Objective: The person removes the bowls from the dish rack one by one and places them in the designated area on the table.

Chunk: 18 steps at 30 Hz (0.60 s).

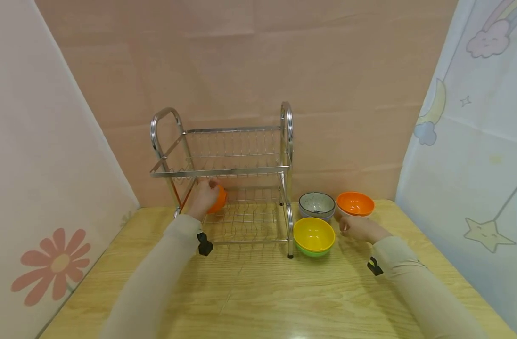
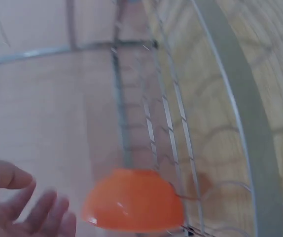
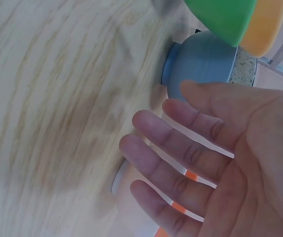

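My left hand [image 1: 203, 198] is inside the lower tier of the metal dish rack [image 1: 224, 172]. Beside it an orange bowl [image 1: 219, 199] stands on the wire tier. In the left wrist view, a gap separates my loosely bent fingers [image 2: 38, 215] from that bowl [image 2: 134, 201]. My right hand [image 1: 362, 228] hovers over the table by the bowls on the right, its fingers [image 3: 156, 136] relaxed and holding nothing. Nearest to it are a second orange bowl [image 1: 356, 203] nested in a pale one, a yellow bowl [image 1: 313, 233] in a green bowl [image 1: 312, 253], and a speckled grey bowl [image 1: 317, 203] in a bluish bowl [image 3: 195, 64].
The rack's upper wire tier [image 1: 220, 173] passes just above my left hand, and its front right leg [image 1: 290, 235] stands close to the yellow bowl. Behind the wooden table [image 1: 241, 292] hangs a pinkish-brown cloth [image 1: 241, 70]. Pale patterned cloths [image 1: 474, 179] flank both sides.
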{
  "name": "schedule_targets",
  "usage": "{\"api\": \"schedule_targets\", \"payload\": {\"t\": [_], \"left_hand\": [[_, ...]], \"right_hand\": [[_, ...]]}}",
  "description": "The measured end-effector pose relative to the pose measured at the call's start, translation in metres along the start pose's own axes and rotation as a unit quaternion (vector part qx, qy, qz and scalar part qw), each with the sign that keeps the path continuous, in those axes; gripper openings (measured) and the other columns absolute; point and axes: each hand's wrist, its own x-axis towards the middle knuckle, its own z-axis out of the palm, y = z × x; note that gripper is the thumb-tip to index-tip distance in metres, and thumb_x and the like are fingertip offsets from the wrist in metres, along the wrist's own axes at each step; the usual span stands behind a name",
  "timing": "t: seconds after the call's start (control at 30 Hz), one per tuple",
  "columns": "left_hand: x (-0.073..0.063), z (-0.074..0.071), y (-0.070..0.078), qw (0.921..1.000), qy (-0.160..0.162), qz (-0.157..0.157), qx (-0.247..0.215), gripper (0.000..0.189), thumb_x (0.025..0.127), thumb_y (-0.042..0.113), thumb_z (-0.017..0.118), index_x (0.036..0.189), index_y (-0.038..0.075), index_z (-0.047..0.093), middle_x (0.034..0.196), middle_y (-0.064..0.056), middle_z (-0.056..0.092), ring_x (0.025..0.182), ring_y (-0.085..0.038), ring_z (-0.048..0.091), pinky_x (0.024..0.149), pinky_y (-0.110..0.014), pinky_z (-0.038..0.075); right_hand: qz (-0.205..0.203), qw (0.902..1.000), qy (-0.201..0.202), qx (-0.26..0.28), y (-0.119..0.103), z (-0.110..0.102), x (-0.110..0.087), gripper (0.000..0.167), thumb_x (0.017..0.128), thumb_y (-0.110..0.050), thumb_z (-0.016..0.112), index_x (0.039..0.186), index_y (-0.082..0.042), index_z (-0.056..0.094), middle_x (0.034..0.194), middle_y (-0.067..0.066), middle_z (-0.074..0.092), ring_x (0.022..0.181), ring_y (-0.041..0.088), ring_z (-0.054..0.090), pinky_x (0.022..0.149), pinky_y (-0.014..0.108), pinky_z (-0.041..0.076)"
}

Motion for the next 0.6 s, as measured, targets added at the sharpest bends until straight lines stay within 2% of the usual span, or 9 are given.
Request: {"api": "schedule_targets", "payload": {"t": [0.1,0.17,0.2,0.27,0.37,0.43,0.5,0.53,0.6], "left_hand": [[0.010,0.004,-0.009,0.9985,0.010,-0.046,0.026,0.050,0.101,0.023,0.043,0.145,0.002,0.032,0.119,-0.023,0.058,0.083,-0.033,0.060,0.072,-0.041,0.051],[0.016,0.007,-0.013,0.9974,-0.002,-0.065,0.032,0.058,0.101,0.024,0.042,0.149,-0.001,0.022,0.118,-0.026,0.057,0.082,-0.032,0.059,0.069,-0.040,0.050],[0.018,0.009,-0.015,0.9970,-0.012,-0.071,0.028,0.058,0.102,0.025,0.042,0.150,-0.001,0.022,0.120,-0.026,0.056,0.083,-0.031,0.058,0.071,-0.039,0.049],[0.020,0.012,-0.017,0.9958,-0.034,-0.085,0.006,0.056,0.102,0.028,0.040,0.148,-0.002,0.025,0.122,-0.025,0.054,0.086,-0.029,0.055,0.074,-0.037,0.048],[0.023,0.016,-0.020,0.9935,-0.044,-0.097,-0.041,0.050,0.101,0.032,0.042,0.133,-0.006,0.047,0.110,-0.021,0.056,0.082,-0.026,0.052,0.071,-0.032,0.046],[0.025,0.019,-0.022,0.9929,-0.029,-0.102,-0.054,0.047,0.099,0.034,0.046,0.119,-0.009,0.055,0.096,-0.016,0.055,0.075,-0.023,0.051,0.064,-0.028,0.044],[0.027,0.023,-0.025,0.9913,-0.012,-0.108,-0.074,0.044,0.097,0.031,0.049,0.111,-0.010,0.058,0.090,-0.014,0.054,0.071,-0.022,0.051,0.059,-0.027,0.043],[0.028,0.024,-0.026,0.9902,-0.007,-0.110,-0.086,0.042,0.097,0.028,0.049,0.111,-0.011,0.058,0.092,-0.016,0.056,0.073,-0.023,0.052,0.060,-0.027,0.045],[0.030,0.027,-0.029,0.9862,-0.001,-0.115,-0.119,0.040,0.097,0.020,0.048,0.118,-0.013,0.055,0.103,-0.022,0.059,0.084,-0.028,0.057,0.070,-0.031,0.051]], "right_hand": [[0.004,1.0000,-0.006,0.006,0.000,-0.001,-0.001,0.015,0.090,-0.012,0.064,0.100,-0.001,0.063,0.095,0.009,0.066,0.076,0.018,0.058,0.068,0.036,0.052],[0.010,0.9999,-0.007,0.009,0.002,-0.001,-0.001,0.015,0.090,-0.012,0.064,0.100,-0.001,0.063,0.096,0.009,0.066,0.076,0.018,0.058,0.067,0.035,0.052],[0.013,0.9998,-0.006,0.011,0.002,-0.001,-0.001,0.015,0.090,-0.012,0.064,0.100,-0.002,0.063,0.096,0.010,0.065,0.076,0.018,0.058,0.067,0.035,0.052],[0.014,0.9998,-0.006,0.009,0.004,-0.001,-0.001,0.015,0.090,-0.012,0.064,0.101,-0.001,0.063,0.096,0.010,0.065,0.076,0.018,0.057,0.066,0.035,0.051],[0.018,0.9998,-0.005,0.006,0.005,0.000,-0.001,0.014,0.090,-0.012,0.063,0.100,-0.002,0.063,0.095,0.009,0.065,0.074,0.018,0.056,0.065,0.034,0.050],[0.017,0.9998,-0.006,0.004,0.006,0.000,-0.001,0.013,0.090,-0.012,0.063,0.100,-0.003,0.063,0.093,0.008,0.064,0.071,0.017,0.056,0.063,0.033,0.049],[0.015,0.9999,-0.004,0.002,0.006,0.000,-0.001,0.013,0.090,-0.011,0.063,0.100,-0.003,0.064,0.091,0.008,0.064,0.070,0.017,0.055,0.063,0.032,0.049],[0.016,0.9999,-0.002,0.002,0.006,0.000,-0.001,0.012,0.090,-0.012,0.063,0.099,-0.004,0.064,0.090,0.007,0.064,0.070,0.016,0.055,0.063,0.032,0.048],[0.008,1.0000,0.004,0.001,0.006,0.001,-0.002,0.012,0.089,-0.011,0.063,0.098,-0.004,0.063,0.088,0.006,0.064,0.069,0.016,0.055,0.063,0.032,0.048]]}}
